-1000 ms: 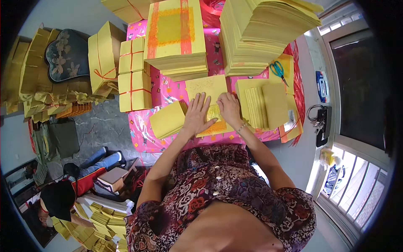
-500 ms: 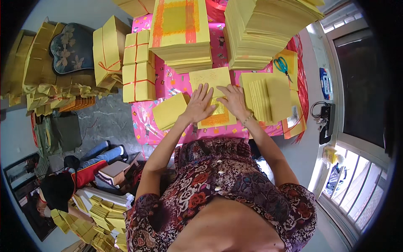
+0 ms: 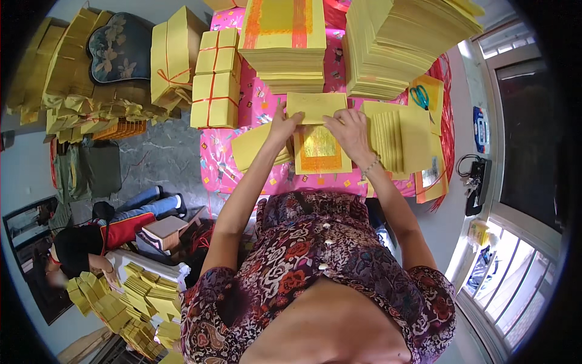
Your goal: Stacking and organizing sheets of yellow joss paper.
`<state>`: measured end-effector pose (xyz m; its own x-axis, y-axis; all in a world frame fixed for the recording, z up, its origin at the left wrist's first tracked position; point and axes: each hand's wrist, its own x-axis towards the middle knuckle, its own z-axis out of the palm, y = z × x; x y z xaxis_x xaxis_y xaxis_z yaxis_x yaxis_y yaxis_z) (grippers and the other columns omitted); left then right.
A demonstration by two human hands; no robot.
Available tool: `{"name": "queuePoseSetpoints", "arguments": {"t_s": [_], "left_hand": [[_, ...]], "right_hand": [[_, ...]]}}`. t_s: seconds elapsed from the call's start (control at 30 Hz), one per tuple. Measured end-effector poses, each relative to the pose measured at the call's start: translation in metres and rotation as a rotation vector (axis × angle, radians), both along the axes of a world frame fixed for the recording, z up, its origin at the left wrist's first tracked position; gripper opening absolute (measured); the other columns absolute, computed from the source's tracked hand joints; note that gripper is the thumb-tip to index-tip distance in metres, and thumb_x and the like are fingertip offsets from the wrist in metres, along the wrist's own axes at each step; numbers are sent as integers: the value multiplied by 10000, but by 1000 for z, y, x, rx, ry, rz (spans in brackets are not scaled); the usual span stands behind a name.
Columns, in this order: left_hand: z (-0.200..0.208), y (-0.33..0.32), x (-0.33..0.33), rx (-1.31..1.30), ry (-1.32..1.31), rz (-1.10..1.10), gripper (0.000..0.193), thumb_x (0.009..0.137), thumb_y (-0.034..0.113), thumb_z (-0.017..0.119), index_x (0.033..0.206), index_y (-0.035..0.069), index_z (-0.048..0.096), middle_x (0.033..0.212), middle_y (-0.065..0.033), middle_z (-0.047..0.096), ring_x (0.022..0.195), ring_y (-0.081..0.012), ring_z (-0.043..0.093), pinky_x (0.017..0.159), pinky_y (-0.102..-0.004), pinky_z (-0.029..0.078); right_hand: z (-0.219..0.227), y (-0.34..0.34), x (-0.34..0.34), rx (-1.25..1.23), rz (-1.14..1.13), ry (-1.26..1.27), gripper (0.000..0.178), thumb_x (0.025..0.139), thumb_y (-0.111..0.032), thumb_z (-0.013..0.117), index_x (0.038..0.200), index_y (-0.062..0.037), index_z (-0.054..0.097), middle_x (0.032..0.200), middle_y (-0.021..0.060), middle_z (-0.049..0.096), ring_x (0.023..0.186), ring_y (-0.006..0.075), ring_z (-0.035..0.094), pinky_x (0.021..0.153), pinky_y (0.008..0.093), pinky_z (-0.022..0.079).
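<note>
A folded yellow paper sheet (image 3: 316, 104) lies in front of me. My left hand (image 3: 285, 126) grips its left edge, thumb on top and fingers at the side. At the right of the fold, my right hand (image 3: 350, 128) pinches the paper with curled fingers. Nearer to me, a yellow paper with a gold square (image 3: 319, 145) and an orange border lies flat, just below both hands. Left of it is a small pile of yellow paper (image 3: 251, 145). Beside my right hand sits a row of folded yellow papers (image 3: 388, 138).
The table has a pink patterned cover (image 3: 215, 173). Tall paper stacks (image 3: 282, 64) and tied yellow bundles (image 3: 215, 100) stand farther back. Teal scissors (image 3: 419, 97) lie at the right by red plastic strands (image 3: 447, 115). At lower left another person (image 3: 79, 242) handles yellow papers.
Both hands have gone from lying flat with spread fingers to gripping the folded sheet's sides. The gold square now shows more fully. The view has shifted slightly.
</note>
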<state>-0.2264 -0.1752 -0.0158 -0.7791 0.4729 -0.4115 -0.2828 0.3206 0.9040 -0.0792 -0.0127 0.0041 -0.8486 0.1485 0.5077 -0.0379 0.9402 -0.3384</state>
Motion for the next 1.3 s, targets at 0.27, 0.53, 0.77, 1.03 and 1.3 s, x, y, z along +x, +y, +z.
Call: {"name": "queuePoseSetpoints", "arguments": {"t_s": [0.27, 0.53, 0.77, 1.03, 1.3], "left_hand": [[39, -76, 9, 259, -194, 202, 628, 904, 29, 662, 1446, 31, 345, 1258, -148, 603, 1067, -253, 653, 828, -393, 587], [8, -177, 22, 262, -213, 396, 518, 940, 26, 619, 1411, 38, 405, 1248, -133, 620, 1108, -255, 644, 930, -408, 547], [-46, -189, 23, 75, -83, 378, 495, 920, 23, 641, 1368, 37, 432, 1218, -157, 624, 1062, -253, 656, 838, -389, 580], [-56, -180, 23, 22, -70, 458, 504, 898, 20, 656, 1349, 19, 431, 1172, -144, 622, 979, -231, 662, 791, -367, 585], [-67, -181, 32, -238, 318, 366, 600, 840, 88, 704, 1349, -43, 413, 1172, -223, 603, 1043, -327, 624, 888, -431, 531]], "right_hand": [[23, -21, 16, -222, -34, 30, 288, 854, -234, 732, 1114, -119, 687, 1087, 101, 577, 1027, 274, 554, 877, 428, 436], [-5, -28, 46, -313, -6, -89, 215, 870, -131, 694, 1082, -104, 675, 1037, 103, 567, 965, 306, 562, 842, 436, 444], [-18, -27, 55, -333, -13, -115, 202, 856, -100, 696, 1057, -96, 678, 1007, 96, 572, 947, 301, 562, 836, 429, 439], [-21, -25, 64, -356, -23, -141, 151, 886, -86, 667, 1036, -76, 665, 985, 88, 582, 924, 291, 582, 816, 410, 459], [-20, -26, 70, -354, 18, -216, 189, 871, -148, 697, 1048, -85, 673, 1003, 76, 582, 958, 277, 576, 830, 401, 459]]}}
